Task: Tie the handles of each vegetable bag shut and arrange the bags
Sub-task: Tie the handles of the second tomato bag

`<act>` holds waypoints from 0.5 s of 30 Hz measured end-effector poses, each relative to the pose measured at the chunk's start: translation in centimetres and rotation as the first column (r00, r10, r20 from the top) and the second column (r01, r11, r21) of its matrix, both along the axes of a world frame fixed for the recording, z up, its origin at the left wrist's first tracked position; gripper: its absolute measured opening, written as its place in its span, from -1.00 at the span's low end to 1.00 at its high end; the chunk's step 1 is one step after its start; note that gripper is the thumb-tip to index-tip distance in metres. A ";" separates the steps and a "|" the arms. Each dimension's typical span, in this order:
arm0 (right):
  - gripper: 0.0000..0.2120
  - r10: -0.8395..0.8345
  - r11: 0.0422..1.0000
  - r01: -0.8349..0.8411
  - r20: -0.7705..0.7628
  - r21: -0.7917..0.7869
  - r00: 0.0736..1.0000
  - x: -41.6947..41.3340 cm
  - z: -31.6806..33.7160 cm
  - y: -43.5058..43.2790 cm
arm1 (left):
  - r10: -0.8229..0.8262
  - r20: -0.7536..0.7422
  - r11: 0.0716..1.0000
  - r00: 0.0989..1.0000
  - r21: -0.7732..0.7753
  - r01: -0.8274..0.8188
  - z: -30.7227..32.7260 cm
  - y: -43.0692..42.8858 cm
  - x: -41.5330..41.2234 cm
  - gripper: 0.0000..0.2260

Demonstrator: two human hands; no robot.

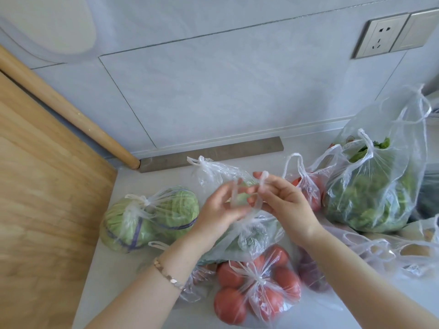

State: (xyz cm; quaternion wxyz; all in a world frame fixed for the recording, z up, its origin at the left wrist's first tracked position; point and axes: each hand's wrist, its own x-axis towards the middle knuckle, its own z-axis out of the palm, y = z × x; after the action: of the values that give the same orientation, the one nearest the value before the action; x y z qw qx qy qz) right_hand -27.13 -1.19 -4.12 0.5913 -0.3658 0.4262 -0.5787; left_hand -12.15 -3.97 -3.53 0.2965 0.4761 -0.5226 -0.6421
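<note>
My left hand point(222, 208) and my right hand point(280, 200) meet over a clear bag of green vegetables point(247, 241) in the middle of the counter. Each hand pinches one twisted handle of that bag, and the handles are lifted and crossing between the fingers. A tied bag of tomatoes point(259, 286) lies just in front of it. A tied bag with a green cabbage point(147, 217) lies to the left. Another knotted clear bag point(213, 172) sits behind my hands.
A big bag of leafy greens point(375, 193) with loose handles stands at the right, a small bag with red produce point(308, 186) beside it. More loose bags point(392, 252) lie at the near right. A wooden board point(42, 198) and rolling pin point(64, 108) stand left; a wall socket point(382, 35) is upper right.
</note>
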 end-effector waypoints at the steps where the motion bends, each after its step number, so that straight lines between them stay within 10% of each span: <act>1: -0.78 -0.008 1.000 0.008 -0.044 -0.002 0.999 0.4 0.4 -0.2 | -0.050 0.080 0.997 0.996 -0.052 0.054 -0.1 0.2 -0.4 -0.53; 8: -0.83 -0.210 0.973 0.216 -0.085 0.074 0.974 0.1 -0.6 0.0 | 0.093 0.113 0.992 0.989 -0.093 -0.082 0.4 0.4 -1.7 -0.58; 15: -0.82 0.168 0.984 -0.136 -0.367 0.112 0.915 0.9 -2.2 1.6 | 0.098 0.116 0.983 0.988 -0.168 -0.078 0.3 0.6 -1.8 -0.54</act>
State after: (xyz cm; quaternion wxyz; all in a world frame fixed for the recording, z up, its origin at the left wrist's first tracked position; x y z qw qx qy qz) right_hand -26.19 0.41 -6.30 0.5569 -0.4767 0.5255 -0.4318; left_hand -13.93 -3.33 -3.24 0.3296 0.5116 -0.5692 -0.5527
